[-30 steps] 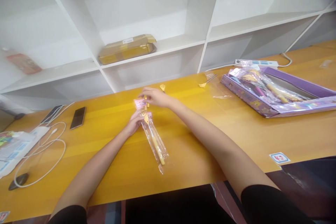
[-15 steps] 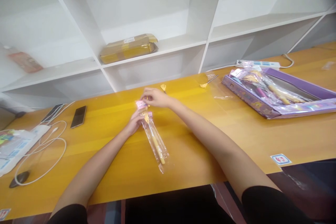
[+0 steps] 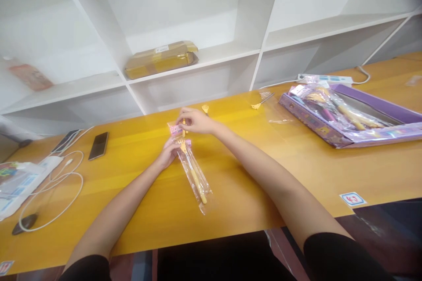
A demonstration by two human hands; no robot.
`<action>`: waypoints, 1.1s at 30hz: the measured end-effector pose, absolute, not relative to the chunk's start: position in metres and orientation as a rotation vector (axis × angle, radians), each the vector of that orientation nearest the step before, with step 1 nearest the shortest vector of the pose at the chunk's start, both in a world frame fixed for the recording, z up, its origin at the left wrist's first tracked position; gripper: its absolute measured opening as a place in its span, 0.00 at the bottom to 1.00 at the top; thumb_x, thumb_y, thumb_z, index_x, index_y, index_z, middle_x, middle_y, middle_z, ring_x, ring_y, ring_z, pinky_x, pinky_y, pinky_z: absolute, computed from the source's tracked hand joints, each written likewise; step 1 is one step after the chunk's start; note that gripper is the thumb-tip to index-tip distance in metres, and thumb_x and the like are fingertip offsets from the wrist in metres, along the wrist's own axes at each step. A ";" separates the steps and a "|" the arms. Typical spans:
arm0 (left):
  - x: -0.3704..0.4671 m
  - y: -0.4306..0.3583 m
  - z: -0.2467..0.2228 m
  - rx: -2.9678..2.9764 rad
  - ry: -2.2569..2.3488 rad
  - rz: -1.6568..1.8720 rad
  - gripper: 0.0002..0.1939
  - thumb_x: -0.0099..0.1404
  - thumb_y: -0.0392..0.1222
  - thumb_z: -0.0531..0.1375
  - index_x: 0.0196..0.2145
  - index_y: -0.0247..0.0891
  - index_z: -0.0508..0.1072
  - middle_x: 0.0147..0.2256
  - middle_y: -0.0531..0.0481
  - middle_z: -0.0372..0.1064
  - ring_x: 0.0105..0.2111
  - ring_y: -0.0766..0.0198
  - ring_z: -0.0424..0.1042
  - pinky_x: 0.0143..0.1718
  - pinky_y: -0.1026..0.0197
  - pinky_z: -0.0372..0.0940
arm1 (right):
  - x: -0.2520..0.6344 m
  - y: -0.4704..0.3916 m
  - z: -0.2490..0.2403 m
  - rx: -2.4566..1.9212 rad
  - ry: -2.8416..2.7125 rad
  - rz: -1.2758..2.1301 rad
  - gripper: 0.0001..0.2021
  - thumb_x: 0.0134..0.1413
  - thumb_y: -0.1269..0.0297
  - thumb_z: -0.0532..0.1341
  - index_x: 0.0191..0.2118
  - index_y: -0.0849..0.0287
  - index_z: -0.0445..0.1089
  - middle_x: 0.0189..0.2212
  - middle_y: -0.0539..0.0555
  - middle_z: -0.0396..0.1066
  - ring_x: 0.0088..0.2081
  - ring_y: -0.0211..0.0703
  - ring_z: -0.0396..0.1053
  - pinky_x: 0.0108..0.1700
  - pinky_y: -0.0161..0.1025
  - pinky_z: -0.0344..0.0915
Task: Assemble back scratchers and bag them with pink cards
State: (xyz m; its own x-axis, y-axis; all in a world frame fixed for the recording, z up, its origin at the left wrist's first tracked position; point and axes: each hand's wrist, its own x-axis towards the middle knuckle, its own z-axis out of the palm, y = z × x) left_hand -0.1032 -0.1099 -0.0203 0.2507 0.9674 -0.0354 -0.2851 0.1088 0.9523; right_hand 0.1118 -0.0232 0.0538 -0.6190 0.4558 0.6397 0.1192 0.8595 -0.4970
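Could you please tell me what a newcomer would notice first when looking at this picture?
Probably the open purple box on the right part of the desk, with plastic-wrapped items inside. Next might come the stick in clear wrapping near the middle, its yellow hand-shaped end at the person's left grip. Higher up, a taped brown carton rests on the white shelf.

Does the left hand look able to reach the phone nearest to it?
Probably yes: nothing stands between the left hand and the phone, though that hand is busy at the clear packet.
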 end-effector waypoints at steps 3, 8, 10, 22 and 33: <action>-0.104 -0.109 -0.022 1.036 0.860 1.086 0.43 0.57 0.40 0.71 0.69 0.34 0.65 0.42 0.39 0.84 0.38 0.46 0.85 0.31 0.57 0.72 | 0.112 -0.024 0.054 -0.409 -2.224 0.526 0.06 0.65 0.68 0.65 0.42 0.60 0.82 0.39 0.53 0.71 0.36 0.39 0.67 0.44 0.39 0.66; -0.103 -0.111 -0.020 1.029 0.864 1.084 0.44 0.58 0.40 0.71 0.69 0.34 0.64 0.41 0.40 0.84 0.38 0.47 0.84 0.31 0.58 0.72 | 0.111 -0.024 0.053 -0.413 -2.226 0.503 0.09 0.66 0.67 0.65 0.46 0.61 0.82 0.39 0.53 0.71 0.34 0.38 0.66 0.43 0.38 0.64; -0.103 -0.111 -0.020 1.027 0.860 1.082 0.43 0.57 0.40 0.71 0.69 0.34 0.64 0.41 0.40 0.84 0.38 0.48 0.84 0.34 0.56 0.74 | 0.111 -0.024 0.054 -0.396 -2.245 0.496 0.10 0.66 0.67 0.64 0.49 0.61 0.81 0.38 0.52 0.71 0.33 0.38 0.65 0.42 0.38 0.64; -0.103 -0.111 -0.019 1.020 0.841 1.083 0.42 0.58 0.38 0.70 0.69 0.36 0.67 0.41 0.41 0.84 0.39 0.48 0.84 0.39 0.54 0.76 | 0.112 -0.027 0.058 -0.382 -2.251 0.493 0.14 0.66 0.67 0.62 0.54 0.60 0.78 0.36 0.51 0.72 0.33 0.39 0.65 0.43 0.37 0.62; -0.102 -0.111 -0.018 1.061 0.899 1.066 0.40 0.58 0.43 0.71 0.66 0.34 0.67 0.43 0.38 0.84 0.38 0.47 0.83 0.24 0.61 0.65 | 0.109 -0.027 0.055 -0.481 -2.326 0.364 0.06 0.65 0.69 0.66 0.39 0.59 0.83 0.36 0.52 0.74 0.34 0.39 0.68 0.40 0.36 0.58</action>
State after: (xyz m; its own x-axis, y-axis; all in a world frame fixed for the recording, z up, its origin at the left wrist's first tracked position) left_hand -0.1020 -0.1112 -0.0182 0.2520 0.9652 -0.0696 -0.2314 0.1299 0.9641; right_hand 0.1091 -0.0267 0.0547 -0.6694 0.4387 0.5995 0.2348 0.8906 -0.3896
